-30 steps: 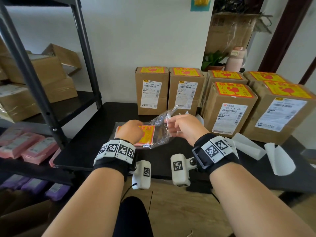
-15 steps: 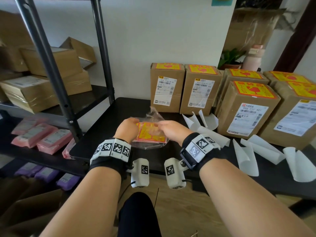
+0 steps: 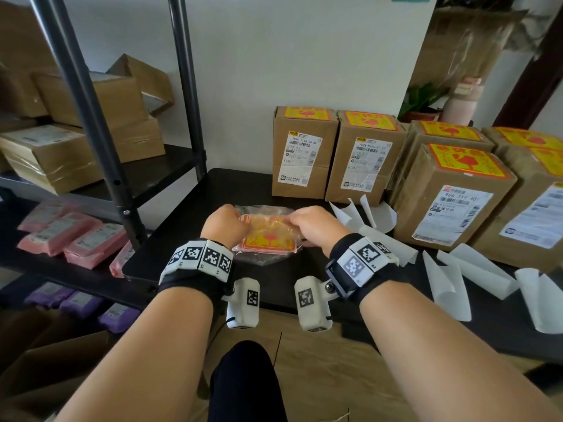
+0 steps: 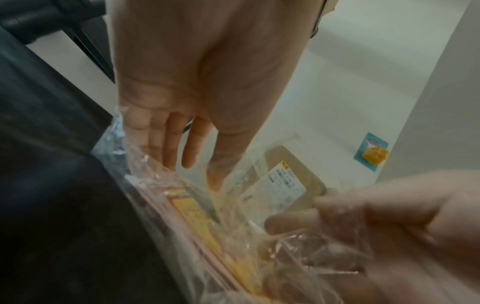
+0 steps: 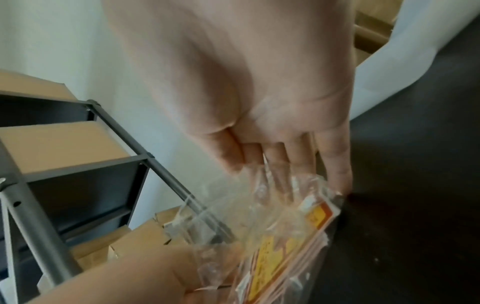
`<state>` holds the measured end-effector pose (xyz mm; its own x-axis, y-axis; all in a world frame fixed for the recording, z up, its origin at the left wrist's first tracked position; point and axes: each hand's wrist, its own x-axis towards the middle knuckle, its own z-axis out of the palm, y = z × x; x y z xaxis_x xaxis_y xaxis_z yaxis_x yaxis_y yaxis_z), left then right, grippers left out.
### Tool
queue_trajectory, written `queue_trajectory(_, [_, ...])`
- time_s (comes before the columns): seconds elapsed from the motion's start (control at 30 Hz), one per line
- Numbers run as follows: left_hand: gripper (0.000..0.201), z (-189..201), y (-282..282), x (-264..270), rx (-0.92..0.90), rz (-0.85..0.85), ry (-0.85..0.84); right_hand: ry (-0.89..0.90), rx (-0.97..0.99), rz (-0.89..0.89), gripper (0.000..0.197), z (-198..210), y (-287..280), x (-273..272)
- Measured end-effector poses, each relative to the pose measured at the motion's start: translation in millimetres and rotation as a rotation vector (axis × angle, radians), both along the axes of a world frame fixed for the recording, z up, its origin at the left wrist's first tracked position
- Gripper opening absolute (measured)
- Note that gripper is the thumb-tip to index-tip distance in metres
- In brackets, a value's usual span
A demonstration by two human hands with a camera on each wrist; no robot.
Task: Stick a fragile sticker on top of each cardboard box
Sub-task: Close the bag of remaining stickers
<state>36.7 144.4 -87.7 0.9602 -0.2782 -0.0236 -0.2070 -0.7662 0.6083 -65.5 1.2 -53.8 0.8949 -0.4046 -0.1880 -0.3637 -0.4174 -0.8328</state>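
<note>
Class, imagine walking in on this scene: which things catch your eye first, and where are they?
Both hands, left hand and right hand, work at a clear bag of yellow-and-red fragile stickers at the near middle of the black table. Behind and to the right stand cardboard boxes, their tops already stickered. Curled white backing papers lie at the right.

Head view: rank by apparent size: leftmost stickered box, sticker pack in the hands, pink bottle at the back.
1. leftmost stickered box
2. sticker pack
3. pink bottle, partly hidden and farthest away, so its true size is unsure.
</note>
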Motion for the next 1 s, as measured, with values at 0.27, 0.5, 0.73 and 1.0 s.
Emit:
queue_trajectory(0.27, [0.054,5.6,-1.1,1.1,0.284,0.064,0.079,0.124,-0.197,0.015,0.044,5.8,-14.0,21.5])
queue_trajectory(0.5, [0.025,8.2,-6.5,-2.2,0.173,-0.054,0.137,0.266,-0.205,0.075,0.041,8.6,-13.9,35.5])
queue_trajectory(0.73, [0.028,14.3,-6.5,-12.2,0.099,-0.151,0.178,0.334,-0.287,0.039,0.034,3.9,-24.3,25.7])
queue_trajectory(1.0, [0.024,26.3,-7.9,-17.6,-0.148,-0.168,0.178,0.392,-0.360,0.083,0.035,7.1,-30.4,19.6])
